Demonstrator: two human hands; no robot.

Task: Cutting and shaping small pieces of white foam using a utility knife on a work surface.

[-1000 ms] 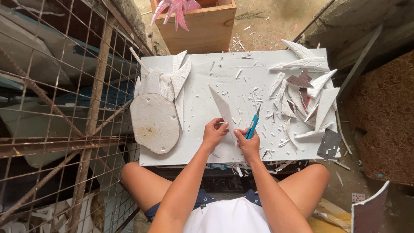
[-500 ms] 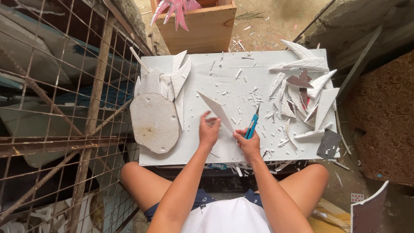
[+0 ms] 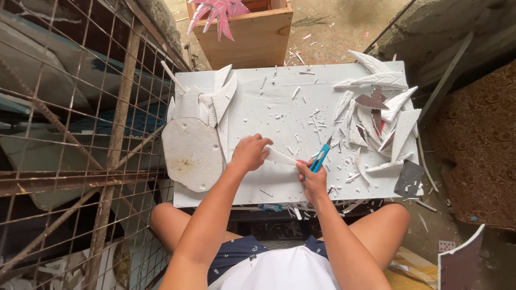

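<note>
My left hand (image 3: 250, 152) grips a narrow pointed piece of white foam (image 3: 280, 157) over the white foam board (image 3: 279, 107) that lies across my knees. My right hand (image 3: 313, 179) holds a blue utility knife (image 3: 321, 157) with its blade at the right end of that piece. Small white shavings (image 3: 317, 121) are scattered over the board around both hands.
Leaf-shaped white foam cutouts (image 3: 384, 115) and a dark one lie piled at the board's right. A rounded foam slab (image 3: 192, 153) and pointed pieces sit at its left. A wooden crate (image 3: 252, 37) stands beyond; a rusty wire mesh (image 3: 70, 134) runs along the left.
My left hand has turned the foam piece from pointing up and left to lying nearly flat, pointing right. The knife in my right hand has come against it.
</note>
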